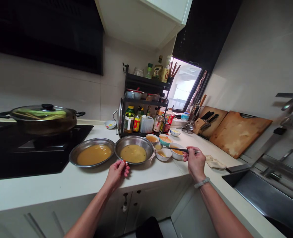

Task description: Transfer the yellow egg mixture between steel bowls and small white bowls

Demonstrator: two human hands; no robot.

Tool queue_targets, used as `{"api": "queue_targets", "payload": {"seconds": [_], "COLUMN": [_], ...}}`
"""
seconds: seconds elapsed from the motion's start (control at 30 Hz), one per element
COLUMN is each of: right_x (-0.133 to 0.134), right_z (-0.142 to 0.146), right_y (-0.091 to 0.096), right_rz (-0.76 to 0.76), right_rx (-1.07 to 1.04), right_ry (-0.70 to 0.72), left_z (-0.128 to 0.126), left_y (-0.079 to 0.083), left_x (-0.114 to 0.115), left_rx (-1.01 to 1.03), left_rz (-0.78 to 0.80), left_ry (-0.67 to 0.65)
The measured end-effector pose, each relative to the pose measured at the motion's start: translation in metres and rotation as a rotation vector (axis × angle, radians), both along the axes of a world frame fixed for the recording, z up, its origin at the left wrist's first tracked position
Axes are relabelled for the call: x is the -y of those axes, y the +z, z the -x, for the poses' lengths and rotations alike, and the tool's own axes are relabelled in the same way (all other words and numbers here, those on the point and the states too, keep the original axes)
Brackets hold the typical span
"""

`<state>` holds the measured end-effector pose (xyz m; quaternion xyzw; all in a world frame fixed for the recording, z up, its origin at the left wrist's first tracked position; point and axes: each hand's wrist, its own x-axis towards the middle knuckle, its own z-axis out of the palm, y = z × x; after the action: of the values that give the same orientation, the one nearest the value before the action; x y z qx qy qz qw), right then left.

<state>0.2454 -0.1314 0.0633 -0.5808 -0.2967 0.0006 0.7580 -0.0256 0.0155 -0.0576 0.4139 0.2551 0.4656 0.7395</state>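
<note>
Mid-frame, ladling seems in hand: the ladle (176, 149) is gripped by the right hand (194, 162), the metal dish (133, 140) apparently pinched by the left hand (118, 170); level steadiness is called for.

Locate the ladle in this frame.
In the head view, right of centre: the ladle is held in the right hand, its scoop pointing left, by the rims of a white bowl and a steel dish.

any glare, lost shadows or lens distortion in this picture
Head view: the window glares almost white; head view: the black panel at upper left shows little detail; head view: highlights glint on the liquid in the pan nearer the cooktop; head view: edges look stretched, as with a wide lens.
</note>
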Motion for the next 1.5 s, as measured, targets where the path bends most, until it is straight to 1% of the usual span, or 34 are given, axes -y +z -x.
{"api": "queue_targets", "payload": {"seconds": [0.1,0.17,0.27,0.33,0.4,0.5,0.6,0.67,0.8,0.87,1.0,1.1,1.23,1.37,1.5], "right_x": [-0.007,-0.011,-0.011,-0.008,-0.004,0.003,0.010,0.014,0.019,0.021,0.018,0.014,0.013,0.017,0.016], "right_z": [0.018,0.031,0.046,0.049,0.047,0.036,0.021,0.012,0.004,0.004,0.000,-0.010,-0.022,-0.023,-0.017], "right_y": [0.000,-0.004,-0.013,-0.018,-0.020,-0.021,-0.024,-0.030,-0.043,-0.047,-0.050,-0.047,-0.039,-0.025,-0.010], "right_rz": [0.060,0.084,0.092,0.101,0.106,0.113,0.176,0.221,0.253,0.260,0.227,0.155,0.043,0.019,0.007], "right_rx": [0.070,0.149,0.313,0.440,0.543,0.585,0.541,0.526,0.550,0.512,0.248,0.055,-0.080,-0.074,-0.034], "right_ry": [0.064,0.125,0.226,0.273,0.275,0.170,0.032,-0.018,-0.018,0.005,-0.001,-0.043,-0.063,-0.070,-0.073], "left_z": [0.000,0.000,0.000,-0.001,-0.001,0.000,0.000,0.000,0.000,0.000,0.000,0.000,0.000,0.000,0.000], "left_y": [-0.001,-0.001,0.000,0.001,0.002,0.002,0.003,0.004,0.004,0.003,0.001,0.001,0.002,0.003,0.000], "left_x": [-0.001,-0.001,-0.001,-0.001,-0.001,0.000,0.001,0.002,0.002,0.001,0.000,0.000,0.001,0.001,0.000], "left_rx": [-0.006,-0.012,-0.023,-0.027,-0.027,-0.017,-0.013,-0.015,-0.010,-0.005,0.001,0.006,0.002,-0.002,0.007], "left_rz": [-0.010,-0.020,-0.031,-0.033,-0.033,-0.026,-0.020,-0.015,-0.007,-0.007,-0.003,0.004,0.010,0.011,0.012], "left_ry": [0.001,0.005,0.009,0.010,0.011,0.005,-0.002,0.000,0.005,0.002,-0.001,-0.003,-0.006,-0.006,-0.011]}}
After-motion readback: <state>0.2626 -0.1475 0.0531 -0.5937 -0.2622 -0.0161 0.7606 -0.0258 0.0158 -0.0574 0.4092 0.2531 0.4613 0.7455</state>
